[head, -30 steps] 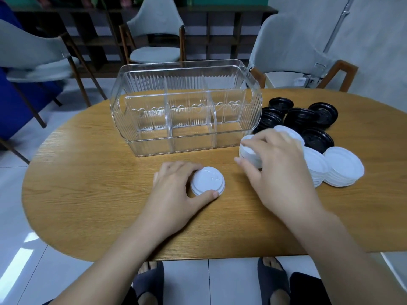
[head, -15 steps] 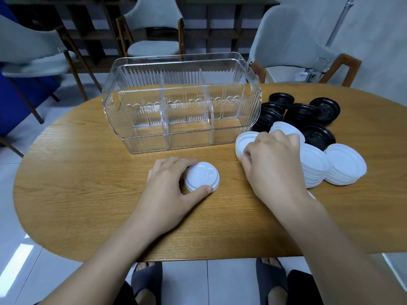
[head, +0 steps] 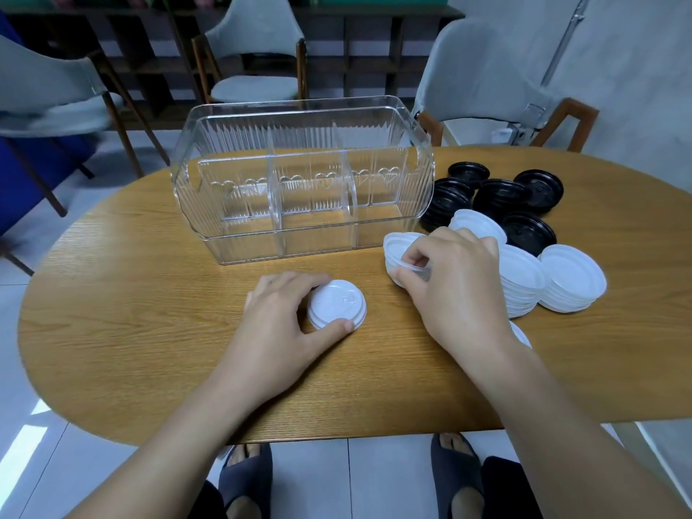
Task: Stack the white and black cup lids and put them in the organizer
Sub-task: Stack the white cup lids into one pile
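Left hand [head: 279, 324] is gripping a small stack of white lids [head: 337, 303] sitting dome-up on the bench [head: 131, 312], thumb and fingers curling round its rim. Right hand [head: 457, 290] is pinching the edge of an upside-down white lid stack [head: 398, 247] just right of the left hand. More white stacks [head: 573, 279] are lying right of the right hand, black lids [head: 498, 198] beyond them. Clear organizer [head: 299, 181] is standing beyond both hands, compartments holding nothing.

My two hands [head: 273, 324] [head: 457, 282], one organizer [head: 299, 174], five white lid stacks [head: 573, 279], five black lid piles [head: 528, 230], three chairs [head: 254, 50].
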Motion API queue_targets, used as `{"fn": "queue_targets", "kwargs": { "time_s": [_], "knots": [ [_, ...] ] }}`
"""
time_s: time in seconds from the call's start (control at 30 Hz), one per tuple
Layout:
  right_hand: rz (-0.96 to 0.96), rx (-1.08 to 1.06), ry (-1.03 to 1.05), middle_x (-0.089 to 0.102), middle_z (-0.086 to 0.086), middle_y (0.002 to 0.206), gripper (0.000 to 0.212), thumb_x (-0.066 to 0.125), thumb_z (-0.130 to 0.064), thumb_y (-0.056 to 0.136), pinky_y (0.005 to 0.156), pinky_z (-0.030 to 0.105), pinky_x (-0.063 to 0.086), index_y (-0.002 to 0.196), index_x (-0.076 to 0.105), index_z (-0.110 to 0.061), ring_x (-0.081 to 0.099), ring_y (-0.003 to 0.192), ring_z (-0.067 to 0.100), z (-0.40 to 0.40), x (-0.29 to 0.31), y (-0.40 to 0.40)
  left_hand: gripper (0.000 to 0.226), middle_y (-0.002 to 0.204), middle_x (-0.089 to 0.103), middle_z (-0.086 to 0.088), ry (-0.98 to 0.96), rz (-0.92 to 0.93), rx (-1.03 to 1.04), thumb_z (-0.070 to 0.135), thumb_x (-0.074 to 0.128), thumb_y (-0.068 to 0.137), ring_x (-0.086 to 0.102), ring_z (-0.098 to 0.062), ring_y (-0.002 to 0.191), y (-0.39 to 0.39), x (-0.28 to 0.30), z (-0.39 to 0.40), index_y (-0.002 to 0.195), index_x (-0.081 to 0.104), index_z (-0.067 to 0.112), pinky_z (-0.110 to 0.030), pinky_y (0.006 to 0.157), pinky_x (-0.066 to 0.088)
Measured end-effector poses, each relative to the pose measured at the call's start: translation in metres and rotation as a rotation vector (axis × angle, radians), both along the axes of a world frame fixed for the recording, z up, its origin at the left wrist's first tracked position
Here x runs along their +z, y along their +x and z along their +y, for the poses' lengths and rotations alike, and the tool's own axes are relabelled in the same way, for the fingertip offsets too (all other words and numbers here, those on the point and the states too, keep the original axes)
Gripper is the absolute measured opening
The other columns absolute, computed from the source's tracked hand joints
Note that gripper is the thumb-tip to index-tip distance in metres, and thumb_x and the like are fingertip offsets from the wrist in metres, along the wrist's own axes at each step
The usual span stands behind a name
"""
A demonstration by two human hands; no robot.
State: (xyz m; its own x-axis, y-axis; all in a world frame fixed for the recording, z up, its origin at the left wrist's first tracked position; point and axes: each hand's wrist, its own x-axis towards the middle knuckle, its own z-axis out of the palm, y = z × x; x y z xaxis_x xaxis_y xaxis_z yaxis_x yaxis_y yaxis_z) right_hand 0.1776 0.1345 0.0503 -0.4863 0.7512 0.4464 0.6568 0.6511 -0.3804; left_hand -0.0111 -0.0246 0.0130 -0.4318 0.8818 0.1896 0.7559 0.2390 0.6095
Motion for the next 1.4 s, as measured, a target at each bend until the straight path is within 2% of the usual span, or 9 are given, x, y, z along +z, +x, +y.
{"fn": "queue_targets", "kwargs": {
  "time_s": [0.13,0.27,0.4,0.63,0.83,0.97,1.1,1.23,1.4],
  "knots": [
    [0.203,0.057,-0.142,0.063,-0.014,0.085,0.024,0.089,-0.041,0.089,0.087,0.028,0.035,0.081,0.070,-0.029,0.055,0.082,0.009,-0.007,0.011,0.004,0.081,0.139,0.063,0.025,-0.005,0.010,-0.014,0.085,0.071,0.077,0.050,-0.010,0.136,0.000,0.002,-0.001,0.146,0.065,0.042,-0.051,0.120,0.043],
    [0.528,0.199,-0.448,0.070,-0.011,0.078,0.014,0.086,-0.030,0.095,0.070,0.013,0.042,0.083,0.079,-0.026,0.058,0.070,0.006,-0.021,0.024,0.005,0.094,0.147,0.061,0.025,0.146,-0.029,-0.016,0.070,0.089,0.078,0.051,-0.002,0.142,0.005,0.013,0.000,0.160,0.052,0.043,-0.048,0.123,0.042],
    [0.786,0.319,-0.913,0.070,0.008,0.080,0.019,0.074,-0.028,0.105,0.077,0.032,0.047,0.097,0.082,-0.013,0.058,0.077,0.018,-0.028,0.018,-0.001,0.110,0.157,0.060,0.019,0.320,-0.186,-0.078,0.043,0.099,0.080,0.056,-0.008,0.148,0.013,0.027,0.004,0.171,0.039,0.032,-0.035,0.122,0.046],
    [0.915,0.440,-1.342,0.065,0.009,0.084,0.022,0.065,-0.022,0.106,0.082,0.035,0.044,0.108,0.078,-0.004,0.060,0.080,0.014,-0.033,0.002,-0.010,0.087,0.151,0.064,0.005,0.427,-0.277,-0.114,0.023,0.098,0.086,0.067,-0.022,0.138,0.007,0.018,0.004,0.162,0.055,0.021,-0.046,0.116,0.055],
    [0.822,0.464,-1.343,0.063,0.012,0.092,0.031,0.058,-0.018,0.112,0.086,0.034,0.048,0.129,0.074,0.003,0.060,0.082,0.013,-0.028,-0.007,-0.011,0.083,0.148,0.068,0.007,0.370,-0.319,-0.169,0.024,0.103,0.081,0.064,-0.024,0.142,-0.004,0.014,0.001,0.153,0.063,0.023,-0.052,0.116,0.054],
    [0.587,0.392,-0.867,0.076,-0.011,0.123,0.046,0.074,-0.036,0.102,0.088,0.028,0.056,0.146,0.068,-0.025,0.074,0.109,0.006,-0.031,0.003,-0.010,0.073,0.139,0.072,0.010,0.396,-0.289,-0.032,0.029,0.104,0.078,0.067,-0.021,0.134,-0.008,0.017,0.003,0.141,0.068,0.027,-0.051,0.110,0.056],
    [0.353,0.443,-0.554,0.064,-0.023,0.146,0.064,0.087,-0.035,0.093,0.108,0.027,0.050,0.151,0.061,-0.037,0.056,0.141,0.002,-0.036,0.004,-0.012,0.066,0.131,0.069,0.018,0.358,-0.109,0.034,0.056,0.095,0.079,0.063,-0.015,0.126,-0.004,0.015,0.004,0.134,0.068,0.031,-0.038,0.104,0.053],
    [0.274,0.373,-0.505,0.067,-0.026,0.137,0.062,0.090,-0.044,0.086,0.109,0.016,0.046,0.143,0.067,-0.037,0.058,0.133,-0.005,-0.041,-0.002,-0.016,0.069,0.123,0.062,0.021,0.297,0.023,0.054,0.065,0.084,0.077,0.052,-0.011,0.120,0.004,0.007,0.003,0.133,0.065,0.031,-0.014,0.098,0.041],
    [0.237,0.327,-0.493,0.070,-0.029,0.130,0.060,0.093,-0.040,0.084,0.102,0.004,0.042,0.139,0.071,-0.037,0.060,0.126,-0.009,-0.040,-0.009,-0.014,0.077,0.128,0.061,0.024,0.215,0.016,0.013,0.068,0.094,0.072,0.051,-0.011,0.124,0.001,0.003,0.000,0.134,0.063,0.034,-0.033,0.107,0.046]
  ]
}}
